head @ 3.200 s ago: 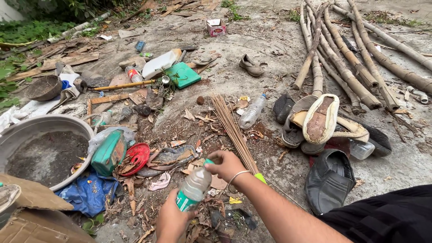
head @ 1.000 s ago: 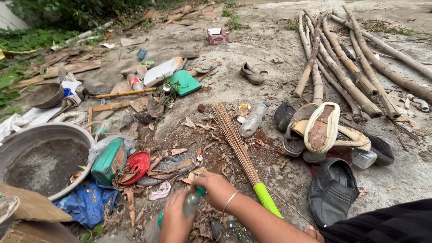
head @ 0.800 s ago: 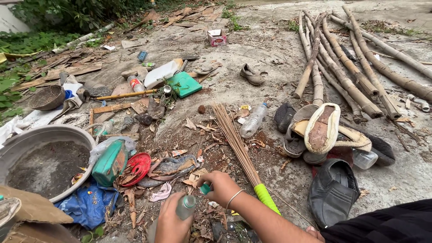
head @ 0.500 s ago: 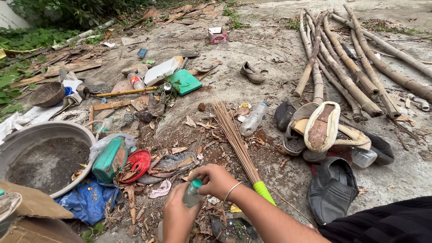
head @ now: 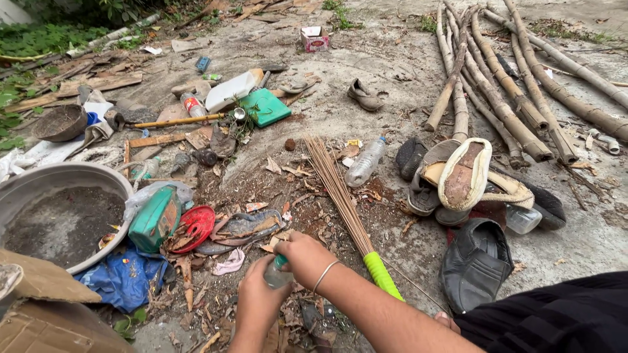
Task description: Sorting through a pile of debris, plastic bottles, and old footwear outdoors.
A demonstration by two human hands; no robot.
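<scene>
Plastic bottle (head: 276,273) in both hands over littered, dirt-strewn concrete ground (head: 366,72) outdoors

Bottle (head: 275,273) body hidden behind hands (head: 297,261); cardboard (head: 46,314) cut off at frame's corner.

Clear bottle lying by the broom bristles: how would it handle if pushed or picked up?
The bottle lies on its side and is round, so a sideways push would probably roll it. It looks empty and thin-walled: likely light and easy to dent. Litter around it may stop a roll.

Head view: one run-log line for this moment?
left hand: grips small clear plastic bottle | right hand: fingers on its green cap | ground: littered
</scene>
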